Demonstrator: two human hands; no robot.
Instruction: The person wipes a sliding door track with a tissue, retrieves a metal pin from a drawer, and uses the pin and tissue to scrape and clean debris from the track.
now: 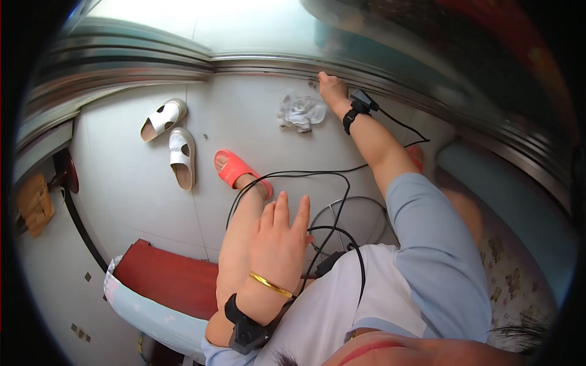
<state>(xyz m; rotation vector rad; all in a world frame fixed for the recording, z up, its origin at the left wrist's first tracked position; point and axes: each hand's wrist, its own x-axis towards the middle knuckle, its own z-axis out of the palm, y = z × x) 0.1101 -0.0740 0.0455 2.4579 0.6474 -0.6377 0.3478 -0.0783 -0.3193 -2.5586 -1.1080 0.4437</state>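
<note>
My right hand (332, 89) reaches down to the metal sliding-door track (268, 66), its fingers closed together at the track's near edge. Whatever those fingers may hold is too small or hidden to make out. Dark specks of dirt lie on the floor beside them. Just left of that hand, a crumpled, smudged white tissue (301, 113) rests on the tiles. My left hand (279, 235), with a gold bangle (270, 285) at the wrist, hovers over my left leg. Its fingers are stretched out and hold nothing.
White slip-on shoes (182, 158) stand on the tiled floor at left. My foot wears a coral slipper (235, 169). Black cables (305, 173) run from my wrists across my lap. A round metal frame (360, 207) is below; a red bench (165, 274) stands at lower left.
</note>
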